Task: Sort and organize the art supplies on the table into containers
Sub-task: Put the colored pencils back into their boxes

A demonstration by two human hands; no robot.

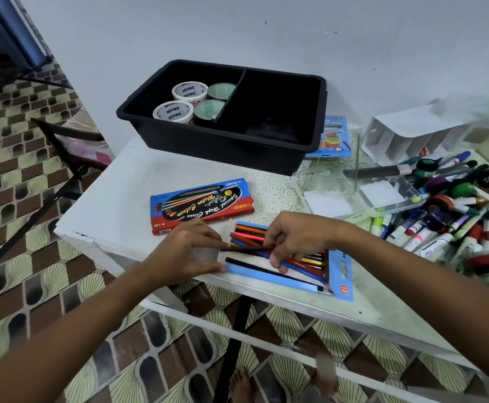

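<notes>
Here, at the near edge of the white speckled table [138, 175], both hands work over an open blue cardboard tray of thin coloured pens [284, 257]. The left hand [185, 251] holds the tray's left end, its thumb lying along the near blue rim, and its fingertips meet one end of a thin dark pen [246, 249]; the right hand [295, 238] pinches the other end of that pen between thumb and forefinger while its lower fingers rest on the red and blue pens beneath. The pens lie unevenly, several crossing rather than side by side. Just beyond the tray lies a red and blue flat box of watercolour pens [202, 205], closed. Farther back stands a black plastic bin with a divider [222, 141], four rolls of tape [189, 91] in its left compartment, the right one apparently bare. To the right lie clear plastic containers [353, 193] and a loose heap of markers and paint tubes [464, 216]. The risk, as I judge it, is the tray's position: it sits at the table's near edge, so pressing down while seating the dark pen could tip it and spill pens to the patterned floor [19, 170]. The crossed pens may also stop the dark one from lying flat.
</notes>
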